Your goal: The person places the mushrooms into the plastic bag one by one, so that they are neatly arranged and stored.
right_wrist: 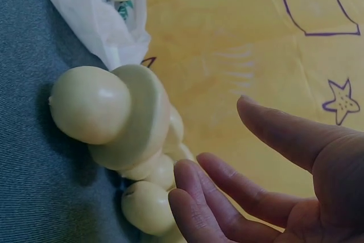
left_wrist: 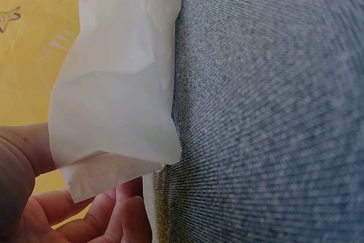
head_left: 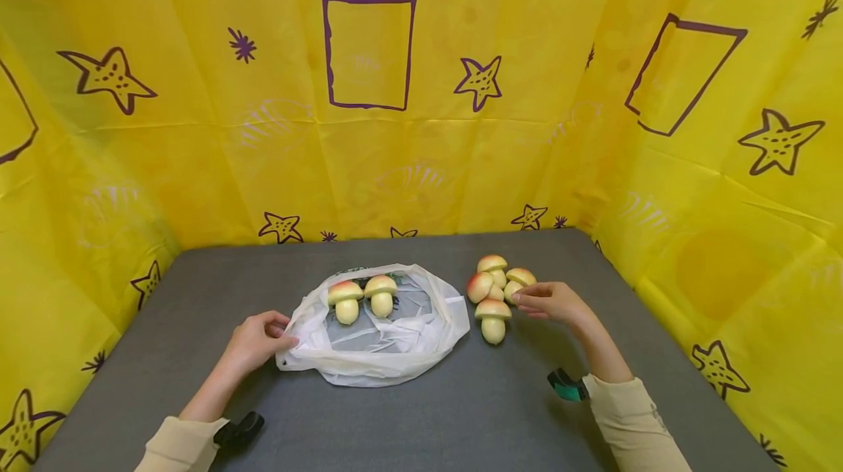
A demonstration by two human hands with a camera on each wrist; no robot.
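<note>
A white plastic bag (head_left: pixel 375 368) lies on the table with its mouth spread wide. Two toy mushrooms, one on the left (head_left: pixel 345 302) and one on the right (head_left: pixel 381 296), sit inside it. My left hand (head_left: pixel 257 340) pinches the bag's left rim between thumb and fingers; the left wrist view shows the white plastic (left_wrist: pixel 116 95) there. To the bag's right is a cluster of several mushrooms with reddish-yellow caps, the front one (head_left: pixel 492 320) standing nearest me. My right hand (head_left: pixel 549 301) is at the cluster's right side, beside a mushroom (right_wrist: pixel 147 206), thumb and fingers apart and holding nothing.
The dark grey table (head_left: pixel 421 428) ends at a yellow cloth backdrop (head_left: pixel 421 150) behind and at both sides. Each wrist wears a dark band device, one on the left (head_left: pixel 238 431) and one on the right (head_left: pixel 568 386).
</note>
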